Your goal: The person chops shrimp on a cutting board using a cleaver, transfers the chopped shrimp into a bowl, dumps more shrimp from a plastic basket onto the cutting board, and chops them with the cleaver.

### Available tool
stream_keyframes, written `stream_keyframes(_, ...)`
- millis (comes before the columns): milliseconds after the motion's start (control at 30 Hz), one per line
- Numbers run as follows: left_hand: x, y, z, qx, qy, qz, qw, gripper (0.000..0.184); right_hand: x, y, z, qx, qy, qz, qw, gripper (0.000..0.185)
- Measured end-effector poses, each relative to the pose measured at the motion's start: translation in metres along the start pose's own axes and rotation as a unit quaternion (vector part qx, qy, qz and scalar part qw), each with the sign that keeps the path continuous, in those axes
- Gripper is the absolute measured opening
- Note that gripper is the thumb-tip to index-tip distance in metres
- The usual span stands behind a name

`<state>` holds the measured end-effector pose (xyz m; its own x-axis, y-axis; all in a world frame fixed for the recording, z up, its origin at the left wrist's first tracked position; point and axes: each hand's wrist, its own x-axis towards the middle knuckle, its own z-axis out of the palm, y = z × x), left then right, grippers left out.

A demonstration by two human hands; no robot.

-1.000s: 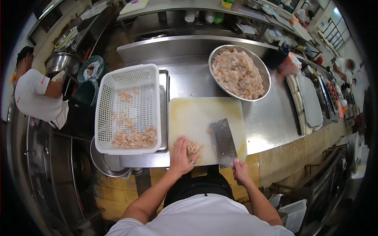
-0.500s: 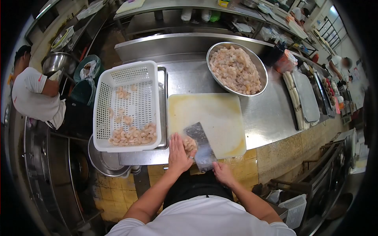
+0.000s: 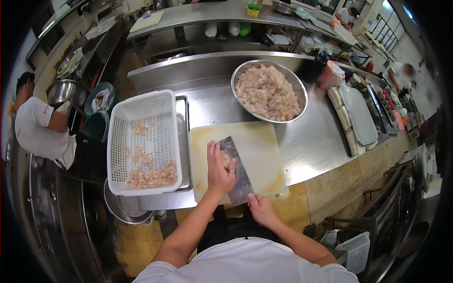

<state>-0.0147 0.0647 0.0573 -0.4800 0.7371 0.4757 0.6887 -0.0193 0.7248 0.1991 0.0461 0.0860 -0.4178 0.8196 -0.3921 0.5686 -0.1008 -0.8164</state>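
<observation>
Your right hand (image 3: 259, 207), at the lower centre of the frame, has its fingers wrapped round the handle end of the cleaver (image 3: 242, 178); the handle itself is mostly hidden. Your left hand (image 3: 220, 177) lies just left of the blade, its fingers straight and together, pointing up the frame, with the thumb apart; you can't tell whether the thumb touches the steel. Between that hand and the blade sits a small heap of shrimp pieces (image 3: 226, 157), partly covered, on the cutting board (image 3: 259, 151) at the centre. Left of the board, the white basket (image 3: 160, 134) holds loose shrimp (image 3: 153, 177), most of them near its lower edge. Above the board, the metal bowl (image 3: 285, 120) is heaped with shrimp meat (image 3: 267, 92).
</observation>
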Motion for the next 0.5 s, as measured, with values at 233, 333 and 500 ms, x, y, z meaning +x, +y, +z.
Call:
stream_keyframes(233, 0.172, 0.098, 0.06, -0.101, 0.089, 0.172, 0.976, 0.067, 0.014, -0.077, -0.112, 0.061, 0.181, -0.078, 0.978, 0.046)
stream_keyframes(333, 0.236, 0.134, 0.092, -0.122, 0.088, 0.184, 0.971, 0.067, 0.03, -0.072, -0.157, 0.125, 0.208, -0.07, 0.968, 0.042)
stream_keyframes(500, 0.295, 0.097, 0.173, -0.076, 0.024, 0.038, 0.996, 0.071, 0.039, -0.049, -0.209, 0.183, 0.233, -0.036, 0.955, 0.039)
